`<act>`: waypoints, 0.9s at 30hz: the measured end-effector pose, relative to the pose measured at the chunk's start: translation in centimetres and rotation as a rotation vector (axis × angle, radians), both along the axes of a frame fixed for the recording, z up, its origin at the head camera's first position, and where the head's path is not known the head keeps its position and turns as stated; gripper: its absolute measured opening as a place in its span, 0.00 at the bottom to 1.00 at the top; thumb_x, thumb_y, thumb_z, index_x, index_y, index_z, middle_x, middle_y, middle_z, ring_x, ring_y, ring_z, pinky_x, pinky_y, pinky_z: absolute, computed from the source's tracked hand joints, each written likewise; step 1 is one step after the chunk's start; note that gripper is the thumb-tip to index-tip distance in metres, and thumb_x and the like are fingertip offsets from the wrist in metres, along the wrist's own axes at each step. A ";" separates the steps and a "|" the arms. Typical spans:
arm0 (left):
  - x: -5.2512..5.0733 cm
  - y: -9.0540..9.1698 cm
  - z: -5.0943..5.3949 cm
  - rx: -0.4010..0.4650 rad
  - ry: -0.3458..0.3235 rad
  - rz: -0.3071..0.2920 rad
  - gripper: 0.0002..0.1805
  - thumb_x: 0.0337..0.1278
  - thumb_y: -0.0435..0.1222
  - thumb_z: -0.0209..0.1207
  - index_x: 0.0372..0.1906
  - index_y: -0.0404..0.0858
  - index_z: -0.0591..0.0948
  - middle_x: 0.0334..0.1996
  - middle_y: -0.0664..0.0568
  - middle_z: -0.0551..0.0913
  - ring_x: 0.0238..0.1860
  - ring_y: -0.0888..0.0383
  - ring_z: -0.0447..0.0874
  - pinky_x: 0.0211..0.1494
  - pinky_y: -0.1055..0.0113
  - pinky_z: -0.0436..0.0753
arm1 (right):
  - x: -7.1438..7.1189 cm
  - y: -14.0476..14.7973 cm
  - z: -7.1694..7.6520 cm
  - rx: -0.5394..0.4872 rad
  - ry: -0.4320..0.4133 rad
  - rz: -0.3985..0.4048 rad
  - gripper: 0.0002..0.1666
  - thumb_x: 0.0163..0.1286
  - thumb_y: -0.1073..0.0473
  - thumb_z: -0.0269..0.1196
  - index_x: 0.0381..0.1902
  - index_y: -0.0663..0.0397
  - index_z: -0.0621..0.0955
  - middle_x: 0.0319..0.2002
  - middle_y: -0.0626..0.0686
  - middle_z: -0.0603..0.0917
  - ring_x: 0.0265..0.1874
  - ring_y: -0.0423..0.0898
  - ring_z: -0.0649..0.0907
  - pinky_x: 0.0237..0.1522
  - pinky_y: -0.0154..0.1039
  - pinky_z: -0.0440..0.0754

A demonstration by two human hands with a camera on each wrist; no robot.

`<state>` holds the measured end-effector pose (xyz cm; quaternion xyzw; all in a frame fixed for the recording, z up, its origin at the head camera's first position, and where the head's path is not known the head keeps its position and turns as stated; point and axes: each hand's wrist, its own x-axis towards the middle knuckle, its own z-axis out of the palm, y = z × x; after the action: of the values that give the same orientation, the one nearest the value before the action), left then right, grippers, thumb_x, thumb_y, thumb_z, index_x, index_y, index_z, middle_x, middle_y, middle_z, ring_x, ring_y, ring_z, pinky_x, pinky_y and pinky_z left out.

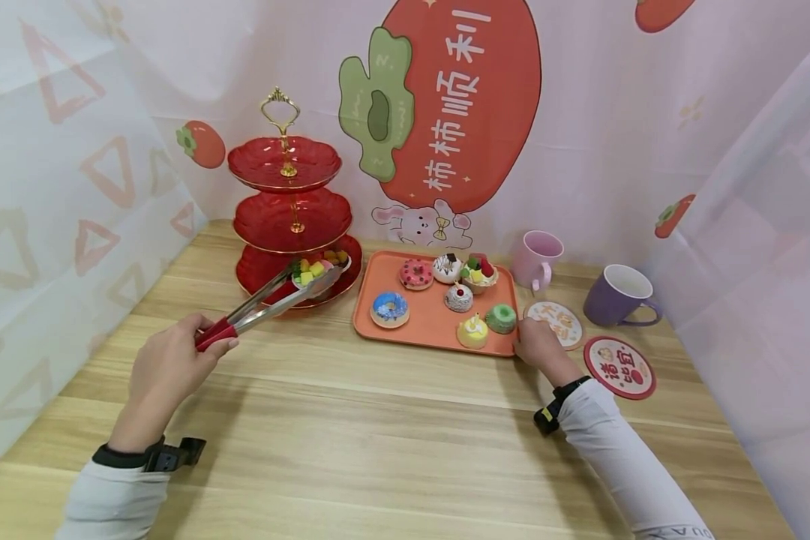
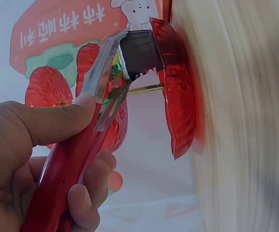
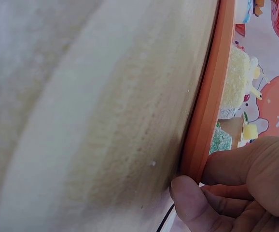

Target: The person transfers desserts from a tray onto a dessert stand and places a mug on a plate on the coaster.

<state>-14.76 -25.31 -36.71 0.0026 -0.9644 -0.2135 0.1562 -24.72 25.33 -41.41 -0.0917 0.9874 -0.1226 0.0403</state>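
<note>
My left hand [image 1: 169, 364] holds metal tongs [image 1: 263, 306] by their red handles. The tong tips reach over the bottom tier of a red three-tier stand [image 1: 293, 221], around a small fruit-topped dessert [image 1: 307, 274]. In the left wrist view a dark cup [image 2: 140, 52] shows at the tips; whether it rests fully on the plate I cannot tell. Thumb and finger of my right hand [image 1: 542, 346] pinch the near right corner of an orange tray [image 1: 428, 319]. On it lie a blue donut [image 1: 390, 309], a pink donut [image 1: 416, 274], a green cake [image 1: 501, 318] and several other small desserts.
A pink mug [image 1: 536, 259] and a purple mug [image 1: 617, 295] stand right of the tray. Two round coasters lie there, a pale one [image 1: 555, 324] and a red-rimmed one [image 1: 619, 367]. Printed cloth [image 1: 601, 112] hangs behind and at both sides of the wooden table [image 1: 351, 450].
</note>
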 end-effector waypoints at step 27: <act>-0.8 -2.6 -0.9 -0.012 -0.078 0.127 0.24 0.52 0.46 0.65 0.41 0.28 0.74 0.20 0.42 0.73 0.18 0.48 0.68 0.15 0.62 0.62 | 0.1 -0.1 0.0 0.004 0.044 0.013 0.08 0.53 0.71 0.58 0.18 0.62 0.72 0.18 0.56 0.73 0.19 0.51 0.74 0.23 0.47 0.73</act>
<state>-15.58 -27.92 -37.64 0.0710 -0.9688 -0.1973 0.1320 -24.58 25.24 -41.39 -0.1006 0.9877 -0.1183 0.0195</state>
